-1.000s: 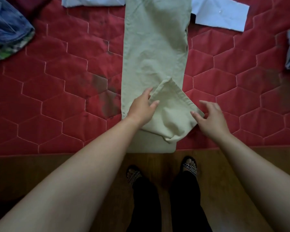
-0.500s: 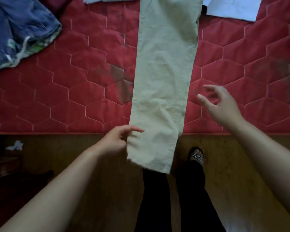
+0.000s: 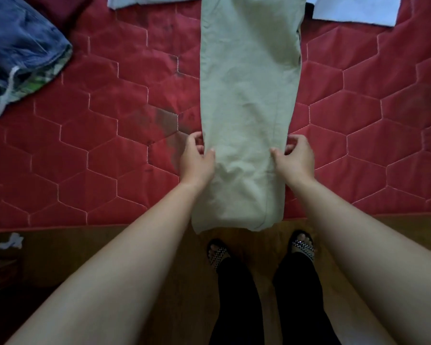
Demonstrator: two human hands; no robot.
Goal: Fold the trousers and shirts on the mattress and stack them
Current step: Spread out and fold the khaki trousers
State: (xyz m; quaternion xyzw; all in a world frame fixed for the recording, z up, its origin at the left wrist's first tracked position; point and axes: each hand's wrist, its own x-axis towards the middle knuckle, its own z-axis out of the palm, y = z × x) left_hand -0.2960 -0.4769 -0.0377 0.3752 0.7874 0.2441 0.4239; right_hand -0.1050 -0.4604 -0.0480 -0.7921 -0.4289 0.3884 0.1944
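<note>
Pale khaki trousers (image 3: pixel 249 83) lie lengthwise down the middle of the red quilted mattress (image 3: pixel 97 150), their hem end hanging just over the near edge. My left hand (image 3: pixel 197 159) pinches the left side of the legs, thumb on top and fingers curled at the edge. My right hand (image 3: pixel 295 158) pinches the right side at the same height. A light blue shirt (image 3: pixel 353 9) lies flat at the top, partly under the trousers, with another piece (image 3: pixel 147 0) of it at top left.
A pile of blue and green clothes (image 3: pixel 23 53) sits at the far left of the mattress. A dark red garment (image 3: pixel 70 8) lies beside it. The wooden floor (image 3: pixel 85 250), a white scrap (image 3: pixel 11 241) and my sandalled feet (image 3: pixel 301 245) are below.
The folded-up corner of the trouser legs has been laid out flat. Both hands moved from the hem end inward and now pinch the two sides of the legs.
</note>
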